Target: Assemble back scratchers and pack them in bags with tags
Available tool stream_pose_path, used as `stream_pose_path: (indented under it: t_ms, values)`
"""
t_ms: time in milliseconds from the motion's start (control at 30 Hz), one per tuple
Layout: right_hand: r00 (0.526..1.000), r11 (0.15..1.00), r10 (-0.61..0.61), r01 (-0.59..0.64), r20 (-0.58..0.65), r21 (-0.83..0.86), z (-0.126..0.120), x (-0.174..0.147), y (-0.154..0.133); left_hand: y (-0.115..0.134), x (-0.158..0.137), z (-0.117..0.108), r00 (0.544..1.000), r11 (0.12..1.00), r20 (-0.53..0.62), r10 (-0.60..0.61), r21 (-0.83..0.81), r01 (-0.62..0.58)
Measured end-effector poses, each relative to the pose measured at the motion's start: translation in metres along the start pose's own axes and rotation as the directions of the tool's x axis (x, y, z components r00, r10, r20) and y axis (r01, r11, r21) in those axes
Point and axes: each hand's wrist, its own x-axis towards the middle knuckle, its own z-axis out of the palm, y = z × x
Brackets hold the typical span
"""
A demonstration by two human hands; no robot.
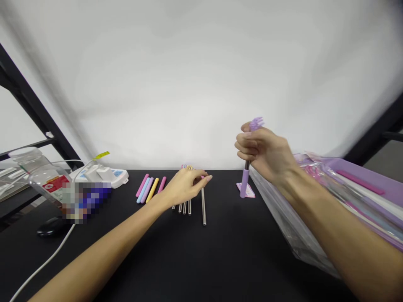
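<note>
My right hand (260,147) is closed around a purple back scratcher (244,184), held upright above the black table. Its small hand-shaped head sticks out over my fist, and its metal shaft runs down into the purple grip. Behind the grip's lower end lies a small pink-and-white card (249,191). My left hand (187,184) reaches over several metal rods (184,208), its thumb and fingers brought together at the upper end of a separate metal rod (203,209). Pastel striped tips show behind that hand. To its left lie several coloured handles (147,188) in pink, blue, purple and yellow.
On the right, a purple bin (362,163) and clear plastic bags (283,214) hold more long pieces. A power strip (118,178), a clear jar (40,176), a dark mouse (52,226) and a white cable (59,247) occupy the left. A white wall stands behind.
</note>
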Motion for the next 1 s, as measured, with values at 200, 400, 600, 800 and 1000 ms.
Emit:
stream_pose_path:
  t_ms: [200, 400, 600, 800, 1000]
  values:
    - [0.995, 0.998, 0.038, -0.042, -0.087, -0.044, 0.007, 0.003, 0.015, -0.001, 0.001, 0.006, 0.999, 0.998, 0.036, -0.035, -0.043, 0.036]
    - [0.991, 0.993, 0.110, -0.113, -0.073, -0.040, 0.005, 0.008, 0.032, -0.003, 0.002, 0.007, 0.999, 0.995, 0.034, -0.038, -0.089, 0.041]
    - [0.992, 0.992, 0.126, -0.127, -0.031, -0.024, 0.000, 0.009, 0.034, -0.002, 0.005, 0.006, 0.999, 0.994, 0.029, -0.035, -0.106, 0.038]
    - [0.989, 0.989, 0.145, -0.145, -0.035, 0.002, -0.005, 0.009, 0.035, -0.002, 0.006, 0.009, 0.999, 0.991, 0.027, -0.031, -0.130, 0.035]
    - [0.991, 0.991, 0.132, -0.131, 0.013, -0.015, 0.002, 0.008, 0.038, 0.000, 0.007, 0.013, 0.999, 0.987, 0.035, -0.006, -0.157, 0.012]
